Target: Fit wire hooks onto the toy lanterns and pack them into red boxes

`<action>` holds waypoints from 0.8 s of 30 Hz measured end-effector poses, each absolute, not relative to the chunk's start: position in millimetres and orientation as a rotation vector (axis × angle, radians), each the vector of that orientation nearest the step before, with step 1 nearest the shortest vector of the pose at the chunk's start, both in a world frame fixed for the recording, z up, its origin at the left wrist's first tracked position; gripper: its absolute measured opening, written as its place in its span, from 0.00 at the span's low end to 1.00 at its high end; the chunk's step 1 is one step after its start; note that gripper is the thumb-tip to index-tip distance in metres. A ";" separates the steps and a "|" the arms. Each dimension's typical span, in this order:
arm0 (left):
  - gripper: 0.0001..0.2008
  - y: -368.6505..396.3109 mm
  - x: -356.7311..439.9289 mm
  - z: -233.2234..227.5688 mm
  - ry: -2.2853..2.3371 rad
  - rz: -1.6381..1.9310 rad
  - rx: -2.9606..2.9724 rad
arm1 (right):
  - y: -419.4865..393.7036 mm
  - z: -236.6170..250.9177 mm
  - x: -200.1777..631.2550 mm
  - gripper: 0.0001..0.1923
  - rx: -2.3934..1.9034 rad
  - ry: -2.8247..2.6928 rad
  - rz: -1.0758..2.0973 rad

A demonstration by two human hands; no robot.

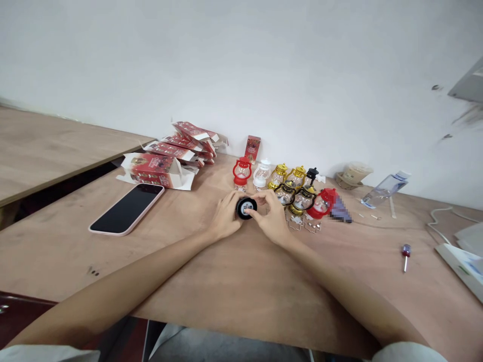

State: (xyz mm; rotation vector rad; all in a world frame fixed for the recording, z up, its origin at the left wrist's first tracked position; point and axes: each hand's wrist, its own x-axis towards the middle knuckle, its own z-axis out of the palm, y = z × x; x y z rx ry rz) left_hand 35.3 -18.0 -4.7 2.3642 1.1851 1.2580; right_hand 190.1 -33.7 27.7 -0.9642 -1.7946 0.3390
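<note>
Between my hands is a small black lantern (239,210), its round underside turned up towards me with a pale disc in the middle. My left hand (226,216) wraps its left side. My right hand (274,217) grips from the right, with the thumb pressed on the pale disc. The lantern's upper part is hidden. Just beyond my hands stand a red lantern (242,172) and a white lantern (261,174). To the right, gold lanterns (279,175), dark ones with gold trim (303,200) and another red lantern (321,203) are grouped together, with star-shaped wire pieces (313,224) in front.
Opened red cardboard boxes (151,168) are piled at the back left, behind a phone (127,208). An upright red box (252,149) stands near the wall. On the right are a plastic cup (356,173), a tilted water bottle (385,190), a screwdriver (405,256) and a white cable (433,221).
</note>
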 end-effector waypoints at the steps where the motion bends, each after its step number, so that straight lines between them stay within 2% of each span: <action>1: 0.25 -18.7 35.4 -4.2 1.197 1.250 2.369 | -32.1 27.5 189.4 0.16 -1.000 -1.740 0.446; 3: 0.25 -20.4 35.5 -2.5 1.223 1.213 2.392 | -27.5 26.2 188.2 0.22 -1.042 -1.624 0.716; 6: 0.25 -23.0 35.6 1.1 1.268 1.128 2.463 | -20.8 24.9 187.5 0.25 -1.088 -1.501 1.036; 11: 0.24 -24.1 35.8 2.7 1.301 1.108 2.463 | -17.3 26.8 193.9 0.23 -1.016 -1.526 1.096; 16: 0.23 -20.5 35.5 -0.9 1.267 1.229 2.373 | -16.0 24.8 214.6 0.12 -1.081 -1.629 0.827; 19: 0.22 -18.8 35.0 -1.6 1.211 1.283 2.341 | -18.0 24.5 230.1 0.06 -1.276 -1.952 0.547; 24: 0.22 -19.0 34.4 -0.9 1.176 1.302 2.333 | -31.3 22.8 247.7 0.06 -1.474 -2.318 0.085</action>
